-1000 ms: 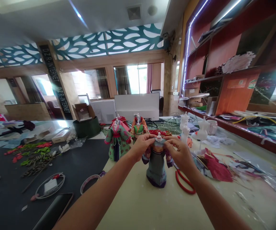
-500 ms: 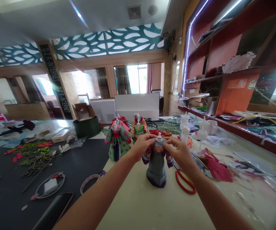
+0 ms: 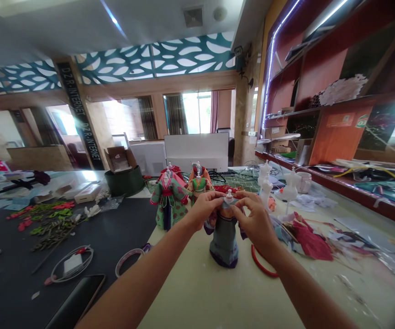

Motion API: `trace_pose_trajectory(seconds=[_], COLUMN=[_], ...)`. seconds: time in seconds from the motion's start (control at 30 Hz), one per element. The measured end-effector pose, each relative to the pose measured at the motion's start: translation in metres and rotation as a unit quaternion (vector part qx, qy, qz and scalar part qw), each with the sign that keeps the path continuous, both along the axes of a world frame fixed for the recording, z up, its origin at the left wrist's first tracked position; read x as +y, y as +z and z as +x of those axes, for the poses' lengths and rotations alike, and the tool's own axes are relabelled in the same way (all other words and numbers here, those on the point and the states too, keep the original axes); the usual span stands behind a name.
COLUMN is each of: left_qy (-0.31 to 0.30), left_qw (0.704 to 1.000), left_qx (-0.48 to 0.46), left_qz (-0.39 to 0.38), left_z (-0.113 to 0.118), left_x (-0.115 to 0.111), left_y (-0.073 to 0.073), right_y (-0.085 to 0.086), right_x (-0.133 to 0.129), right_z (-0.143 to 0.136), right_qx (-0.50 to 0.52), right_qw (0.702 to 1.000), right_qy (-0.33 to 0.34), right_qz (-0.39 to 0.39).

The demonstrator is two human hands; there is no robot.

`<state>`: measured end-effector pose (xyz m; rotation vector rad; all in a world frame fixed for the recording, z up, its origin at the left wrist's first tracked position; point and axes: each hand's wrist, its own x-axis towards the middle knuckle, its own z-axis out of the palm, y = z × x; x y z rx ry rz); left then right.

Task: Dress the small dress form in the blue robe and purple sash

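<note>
In front of me, upright on the table, is a small mannequin [image 3: 229,193] in a grey-blue miniature robe [image 3: 223,242] with dark purple trim. My left hand [image 3: 201,211] pinches the robe at the neck and shoulder from the left. From the right, my right hand [image 3: 256,219] has its thumb and fingertips closed on the collar area. The exact bit of cloth between the fingertips is hard to make out. Red-handled scissors [image 3: 261,265] lie by my right wrist, partly covered. Behind my left hand stands a mannequin in a green robe [image 3: 168,205].
A roll of tape [image 3: 127,261], a coiled cable [image 3: 72,266] and a phone [image 3: 77,301] lie on the left. White bare mannequins [image 3: 290,185] and fabric scraps [image 3: 308,237] are on the right. A green round container [image 3: 124,182] stands at the back left.
My right hand has shifted slightly inward at the collar, its fingers more bent, and now hides more of the right sleeve and the scissors. My left hand stays nearly still.
</note>
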<state>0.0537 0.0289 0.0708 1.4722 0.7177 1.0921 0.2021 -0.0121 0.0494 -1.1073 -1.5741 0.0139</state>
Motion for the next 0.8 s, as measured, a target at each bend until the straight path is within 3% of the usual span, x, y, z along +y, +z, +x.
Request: trace_pose_trajectory(seconds=[0.8], left_qy=[-0.003], left_qw=[1.0], left_qx=[-0.014], left_qz=[-0.006], left_z=[-0.0033], left_x=[0.0045], left_y=[-0.0034], right_y=[-0.0022], right_x=[0.0049], right_z=[-0.0047], right_qx=[-0.036], right_qw=[0.998], right_qy=[-0.045], right_qz=[-0.023])
